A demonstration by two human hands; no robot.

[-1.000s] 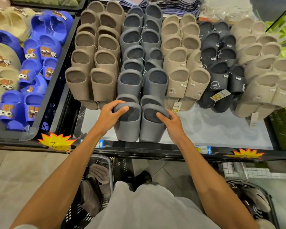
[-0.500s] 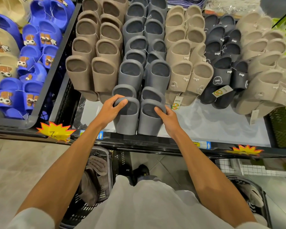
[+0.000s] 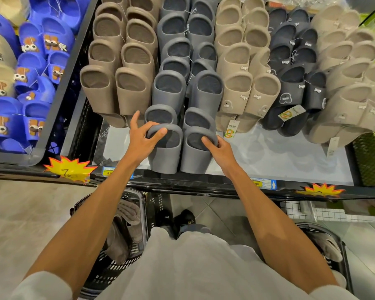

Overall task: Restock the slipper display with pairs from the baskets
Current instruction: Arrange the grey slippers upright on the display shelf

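Gripping left hand: thumb clamps left grey slipper strap — index finger raised
Right hand: grip pinching right grey slipper strap

The person wears a pale grey shirt with short sleeves and black shoes with small white lettering; left hand and right hand are bare.

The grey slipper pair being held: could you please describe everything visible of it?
The grey slipper pair is matte, foam-like, with broad one-piece straps. Its two slippers sit side by side, touching, at the front of the grey column on the white shelf. The left hand grips one strap, the right hand the other.
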